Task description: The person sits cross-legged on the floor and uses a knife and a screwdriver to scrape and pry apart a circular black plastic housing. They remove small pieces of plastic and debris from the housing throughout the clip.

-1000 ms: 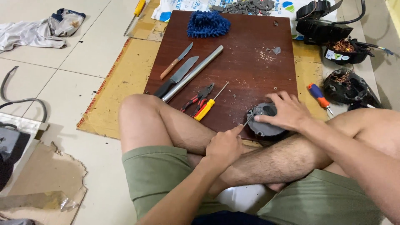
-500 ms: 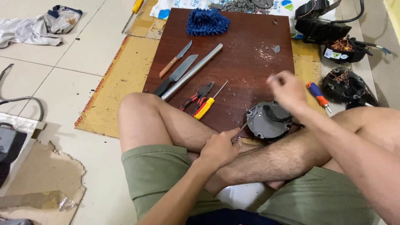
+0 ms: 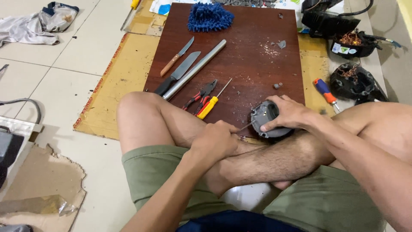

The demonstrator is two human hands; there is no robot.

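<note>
1. My left hand is a closed fist around a thin metal tool, likely a small screwdriver; its tip points at the motor housing, and the fist rests on my crossed leg, I think for steadiness.
2. My right hand is clamped over the top of the housing, fingers spread and curled down, pinning it where it sits on the near edge of the board, tight against my shin.
3. The housing is round, dark grey and dull, plastic or cast metal as far as I can tell.
4. Just left of the housing lie red-handled pliers and a yellow-handled screwdriver, within easy reach.
5. Further left of it lie a long steel bar, a black-handled knife and a smaller wooden-handled knife, all slanting the same way.
6. Right of the housing, off the board, is an orange-and-blue screwdriver, with two black motor shells beyond it showing copper windings.
7. The board is smooth dark red-brown wood, littered with grey chips beyond the housing, and lies on cardboard over the tiled floor.
8. Farthest from the housing, at the board's far edge, is a shaggy blue cloth.
</note>
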